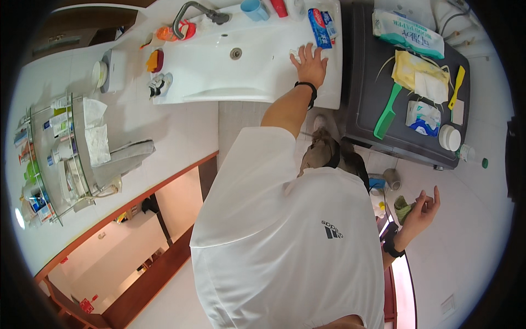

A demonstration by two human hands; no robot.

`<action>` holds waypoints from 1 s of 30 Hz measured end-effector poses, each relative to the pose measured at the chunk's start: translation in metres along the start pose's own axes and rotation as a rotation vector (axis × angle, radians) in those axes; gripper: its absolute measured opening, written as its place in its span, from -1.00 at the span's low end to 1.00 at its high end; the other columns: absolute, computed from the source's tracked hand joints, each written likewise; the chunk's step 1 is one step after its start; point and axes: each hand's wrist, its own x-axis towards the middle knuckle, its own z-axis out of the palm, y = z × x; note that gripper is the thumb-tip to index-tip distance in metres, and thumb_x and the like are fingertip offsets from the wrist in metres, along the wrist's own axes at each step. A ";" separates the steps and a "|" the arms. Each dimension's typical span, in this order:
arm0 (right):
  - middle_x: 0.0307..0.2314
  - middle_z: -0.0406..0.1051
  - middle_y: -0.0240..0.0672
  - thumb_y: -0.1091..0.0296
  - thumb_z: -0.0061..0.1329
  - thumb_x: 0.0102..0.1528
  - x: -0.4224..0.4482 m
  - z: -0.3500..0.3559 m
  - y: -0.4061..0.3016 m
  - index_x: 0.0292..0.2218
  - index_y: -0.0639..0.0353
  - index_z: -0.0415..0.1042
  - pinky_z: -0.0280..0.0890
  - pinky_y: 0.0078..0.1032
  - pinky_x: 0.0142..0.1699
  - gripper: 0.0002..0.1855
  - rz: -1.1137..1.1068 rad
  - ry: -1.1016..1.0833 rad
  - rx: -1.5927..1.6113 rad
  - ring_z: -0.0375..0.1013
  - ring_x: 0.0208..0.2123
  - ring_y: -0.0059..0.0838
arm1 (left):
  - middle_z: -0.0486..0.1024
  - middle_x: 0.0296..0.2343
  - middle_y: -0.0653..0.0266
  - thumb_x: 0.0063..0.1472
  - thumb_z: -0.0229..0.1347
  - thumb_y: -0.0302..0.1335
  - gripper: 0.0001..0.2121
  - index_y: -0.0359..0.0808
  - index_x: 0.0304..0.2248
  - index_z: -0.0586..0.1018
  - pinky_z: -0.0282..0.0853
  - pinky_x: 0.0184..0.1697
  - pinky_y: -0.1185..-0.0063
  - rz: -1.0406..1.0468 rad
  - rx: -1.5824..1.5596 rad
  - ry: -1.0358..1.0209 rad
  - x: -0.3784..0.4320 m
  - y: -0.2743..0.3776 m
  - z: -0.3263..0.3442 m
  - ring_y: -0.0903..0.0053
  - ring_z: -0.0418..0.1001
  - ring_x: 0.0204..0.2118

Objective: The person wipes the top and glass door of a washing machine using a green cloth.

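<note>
My left hand (pixel 311 68) lies palm down on the white ceramic washbasin (pixel 271 78), its fingers spread. A bit of crumpled white material (pixel 294 53) shows beside and partly under its fingertips; the rest is hidden. Just beyond the fingers are a red and blue toothpaste box (pixel 319 28) and a smaller blue and white pack (pixel 329 24). My right hand (pixel 425 209) hangs in the air at the right, index finger extended, other fingers loosely curled, with nothing seen in it. A green cloth (pixel 402 209) appears beside it; whether they touch is unclear.
A grey faucet (pixel 191 9), light blue mug (pixel 254 10) and sponges (pixel 155 61) stand around the basin. The dark appliance top (pixel 365 82) at right bears a tissue pack (pixel 409 33), a green comb (pixel 387 113) and a yellow cloth (pixel 404 74). Glass shelves (pixel 82 164) hold bottles at left.
</note>
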 end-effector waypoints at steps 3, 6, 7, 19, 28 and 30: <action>-0.47 0.35 -0.47 0.39 0.06 0.33 0.000 0.007 0.001 0.22 0.23 0.35 0.21 -0.67 -0.34 -0.53 0.016 -0.031 0.003 0.29 -0.45 -0.71 | 0.15 0.24 0.12 0.28 0.19 -0.25 -0.55 -0.11 0.13 0.44 -0.24 0.28 -0.24 -0.074 0.040 0.033 0.013 0.005 0.001 0.06 0.01 0.32; -0.47 0.35 -0.49 0.39 0.06 0.33 0.003 0.006 0.004 0.21 0.23 0.36 0.19 -0.68 -0.35 -0.53 0.026 -0.081 0.011 0.27 -0.45 -0.73 | 0.14 0.26 0.07 0.21 0.22 -0.33 -0.54 -0.15 0.10 0.48 -0.15 0.33 -0.11 -0.171 -0.007 0.074 0.016 0.004 0.008 0.00 0.00 0.33; -0.47 0.35 -0.50 0.39 0.06 0.33 0.004 0.005 0.007 0.21 0.23 0.36 0.19 -0.69 -0.35 -0.54 0.019 -0.094 0.021 0.27 -0.46 -0.74 | 0.15 0.25 0.05 0.18 0.22 -0.36 -0.54 -0.17 0.08 0.50 -0.10 0.35 -0.06 -0.192 -0.037 0.100 0.014 0.005 0.010 -0.01 0.01 0.32; -0.48 0.34 -0.50 0.42 0.05 0.33 0.038 -0.016 0.040 0.21 0.19 0.38 0.27 -0.67 -0.23 -0.55 -0.050 -0.298 0.084 0.31 -0.42 -0.70 | 0.37 0.11 0.01 -0.01 0.21 -0.55 -0.65 -0.29 -0.15 0.65 0.23 0.27 0.23 -0.378 -0.455 0.209 -0.100 0.031 -0.037 0.04 0.29 0.17; -0.51 0.44 -0.37 0.37 0.14 0.27 0.045 0.078 -0.012 0.15 0.07 0.45 0.32 -0.58 -0.30 -0.57 -0.072 -0.431 0.075 0.37 -0.47 -0.59 | 0.40 0.01 -0.03 0.00 0.22 -0.57 -0.59 -0.32 -0.08 0.57 0.25 0.26 0.26 -0.218 -0.244 0.150 -0.105 -0.111 -0.144 0.07 0.36 0.12; -0.50 0.46 -0.36 0.36 0.15 0.26 0.030 0.101 -0.018 0.13 0.06 0.46 0.32 -0.58 -0.31 -0.58 -0.008 -0.382 0.170 0.39 -0.47 -0.59 | 0.37 0.04 -0.02 0.00 0.27 -0.56 -0.48 -0.35 0.02 0.49 0.22 0.28 0.27 -0.208 -0.202 0.022 -0.075 -0.152 -0.170 0.08 0.32 0.15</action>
